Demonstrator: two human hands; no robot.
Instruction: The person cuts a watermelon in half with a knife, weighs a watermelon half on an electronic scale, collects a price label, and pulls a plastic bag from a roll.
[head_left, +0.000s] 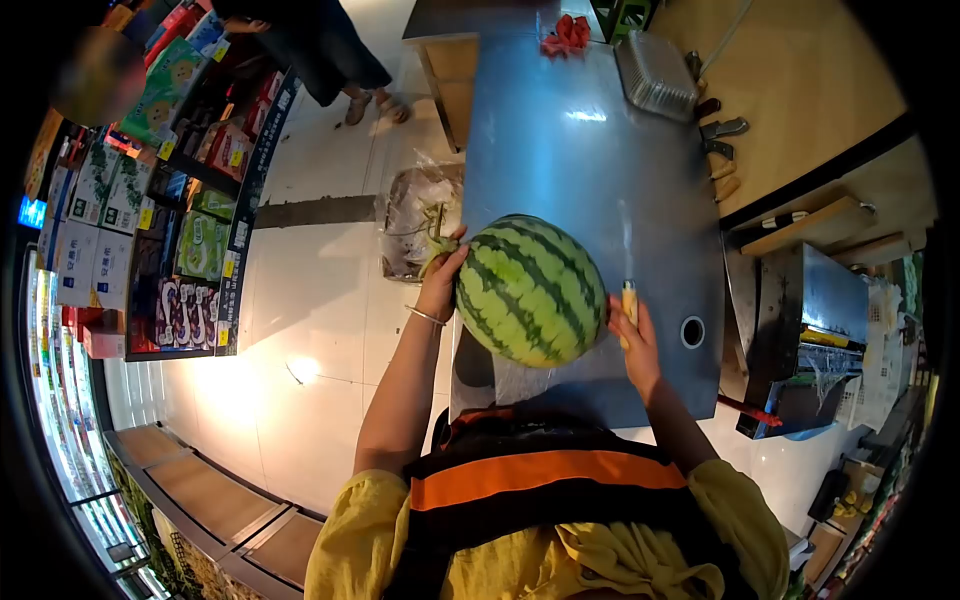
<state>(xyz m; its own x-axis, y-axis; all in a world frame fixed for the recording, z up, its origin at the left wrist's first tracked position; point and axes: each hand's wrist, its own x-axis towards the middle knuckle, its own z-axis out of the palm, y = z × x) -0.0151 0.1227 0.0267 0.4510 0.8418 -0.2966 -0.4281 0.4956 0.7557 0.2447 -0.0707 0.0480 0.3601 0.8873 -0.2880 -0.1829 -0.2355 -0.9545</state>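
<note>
A large striped watermelon [530, 290] is at the near part of the steel table [560, 140]. My left hand [442, 280] presses against its left end, with fingers closed around that side. A dried stem [437, 250] sticks out beside those fingers. On the melon's right, my right hand [636, 340] is closed round the light yellow handle of a knife [628, 290]. Its narrow blade points away from me and partly blends into the shiny metal. The right fingertips are close to the melon's rind; whether they touch it, I cannot tell.
A plastic-lined bin [400, 265] stands left of the table. Clear plastic containers [655, 75], a red bundle [566, 36] and several knife handles [725, 128] lie toward the far end. A round hole [692, 332] pierces the tabletop. Shelves [185, 230] and a person [330, 50] are at left.
</note>
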